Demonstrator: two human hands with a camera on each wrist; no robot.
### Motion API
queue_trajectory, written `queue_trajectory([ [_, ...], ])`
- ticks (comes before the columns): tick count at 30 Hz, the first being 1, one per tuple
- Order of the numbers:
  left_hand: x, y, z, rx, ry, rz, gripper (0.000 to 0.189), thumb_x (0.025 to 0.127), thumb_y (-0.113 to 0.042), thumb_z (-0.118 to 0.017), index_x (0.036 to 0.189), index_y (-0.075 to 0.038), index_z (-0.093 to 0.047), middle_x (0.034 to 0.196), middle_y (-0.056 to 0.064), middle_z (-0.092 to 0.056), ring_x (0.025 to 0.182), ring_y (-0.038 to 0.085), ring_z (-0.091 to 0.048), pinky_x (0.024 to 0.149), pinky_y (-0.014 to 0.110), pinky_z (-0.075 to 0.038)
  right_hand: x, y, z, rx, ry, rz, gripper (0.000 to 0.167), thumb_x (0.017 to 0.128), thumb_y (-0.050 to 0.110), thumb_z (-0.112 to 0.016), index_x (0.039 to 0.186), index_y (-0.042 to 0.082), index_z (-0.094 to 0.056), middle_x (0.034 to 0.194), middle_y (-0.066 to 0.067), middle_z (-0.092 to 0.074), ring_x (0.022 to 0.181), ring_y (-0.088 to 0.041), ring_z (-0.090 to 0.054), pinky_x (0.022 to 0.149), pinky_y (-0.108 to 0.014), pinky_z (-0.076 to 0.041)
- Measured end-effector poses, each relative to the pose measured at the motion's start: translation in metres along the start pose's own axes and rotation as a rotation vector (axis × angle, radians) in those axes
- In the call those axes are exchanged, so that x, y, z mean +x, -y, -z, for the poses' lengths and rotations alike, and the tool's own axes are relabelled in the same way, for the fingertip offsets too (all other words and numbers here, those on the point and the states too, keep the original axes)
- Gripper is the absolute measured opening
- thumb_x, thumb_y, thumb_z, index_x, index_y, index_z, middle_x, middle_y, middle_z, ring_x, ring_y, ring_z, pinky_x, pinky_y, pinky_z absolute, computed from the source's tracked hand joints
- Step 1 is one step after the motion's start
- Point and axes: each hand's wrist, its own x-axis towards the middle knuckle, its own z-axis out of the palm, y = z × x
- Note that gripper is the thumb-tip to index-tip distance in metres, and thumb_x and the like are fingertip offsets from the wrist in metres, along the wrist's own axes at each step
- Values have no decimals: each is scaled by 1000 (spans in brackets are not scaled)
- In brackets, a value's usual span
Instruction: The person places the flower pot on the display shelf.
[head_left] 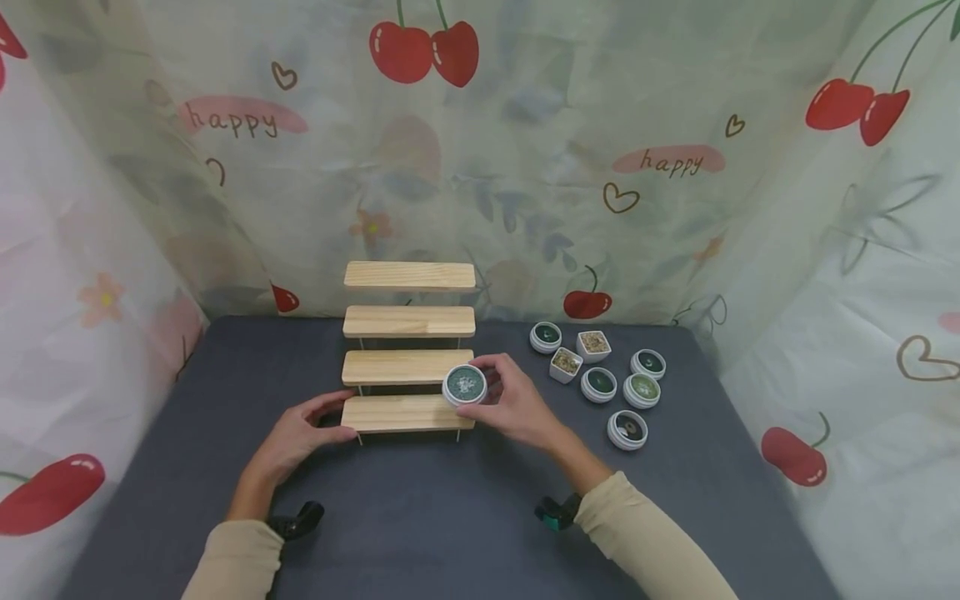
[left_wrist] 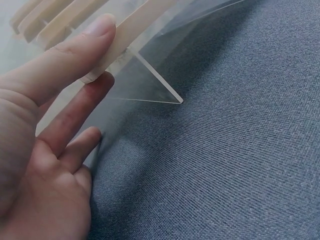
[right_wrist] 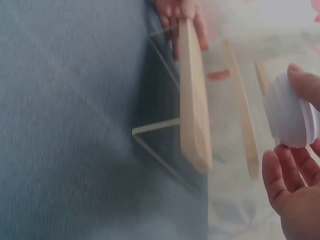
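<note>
Pinching the jar (head_left: 465, 384), the right grip (head_left: 519, 406) might bump the lowest shelf (head_left: 401, 412) nearby by dipping early; the left grip (head_left: 295, 435) pinches its far end.

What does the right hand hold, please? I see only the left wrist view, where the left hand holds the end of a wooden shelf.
Observer: The right hand holds a round white jar.
Operator: Thank you. Are there other round jars on the table?
Observer: Yes, five other round jars are on the table, to the right of the shelf stand.
Operator: Is there also something square?
Observer: Yes, two square cups are among those jars.
</note>
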Motion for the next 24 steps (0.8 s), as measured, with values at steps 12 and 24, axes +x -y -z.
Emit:
queue_trajectory([
  [12, 2, 0, 0, -62, -1, 15, 86, 77, -40, -89, 150, -14, -52, 153, 17, -51, 147, 35, -38, 121, 57, -30, 17, 19, -35, 49, 66, 106, 65, 77, 17, -91, 132, 11, -57, 122, -9, -55, 96, -22, -65, 86, -43, -61],
  [24, 4, 3, -1, -68, -4, 7, 83, 77, -39, -90, 148, -13, -54, 151, 17, -53, 147, 36, -38, 123, 59, -26, 16, 25, -82, 5, 42, 152, 64, 78, 21, -90, 131, 9, -56, 120, -8, -56, 105, -18, -61, 89, -29, -60],
])
